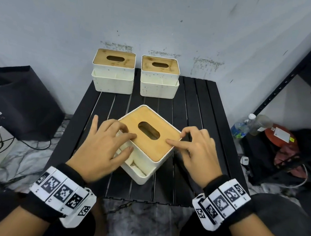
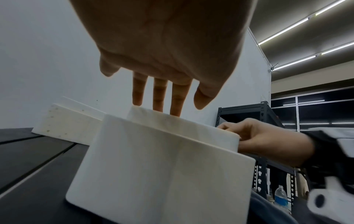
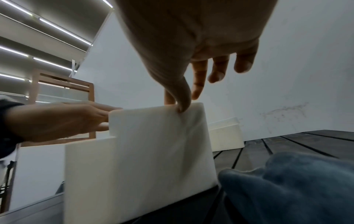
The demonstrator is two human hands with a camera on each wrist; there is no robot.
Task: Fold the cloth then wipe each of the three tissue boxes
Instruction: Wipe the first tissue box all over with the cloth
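Near tissue box point(image 1: 148, 143) sits at the centre of the black slatted surface point(image 1: 206, 112), turned so one corner points to 12 o'clock, wooden lid up. Left hand point(image 1: 103, 146) lies over its 9 o'clock edge: fingers point(image 2: 177, 100) spread and nearly straight, tips touching the lid rim, thumb at the white side wall. Right hand point(image 1: 197, 151) is at the 3 o'clock edge: forefinger laid flat on the lid, thumb pressed at the top of the white wall in the right wrist view, other fingers loosely curled and holding nothing.

Judgement: both hands bracket the box from opposite sides to steady or turn it, likely to present a face for wiping.

A grey-blue cloth point(image 3: 287, 186) lies bunched on the surface just beside the box, seen only in the right wrist view; neither hand holds it. Whether it is folded, cannot tell.

Two more tissue boxes point(image 1: 113, 71) point(image 1: 159, 77) stand side by side at 12 o'clock against the wall, well apart from the hands.

Around: black bag point(image 1: 14, 99) at 9 o'clock, metal shelf point(image 1: 304, 64) and water bottle point(image 1: 242, 126) at 3 o'clock. Nothing stands between the hands and the far boxes.
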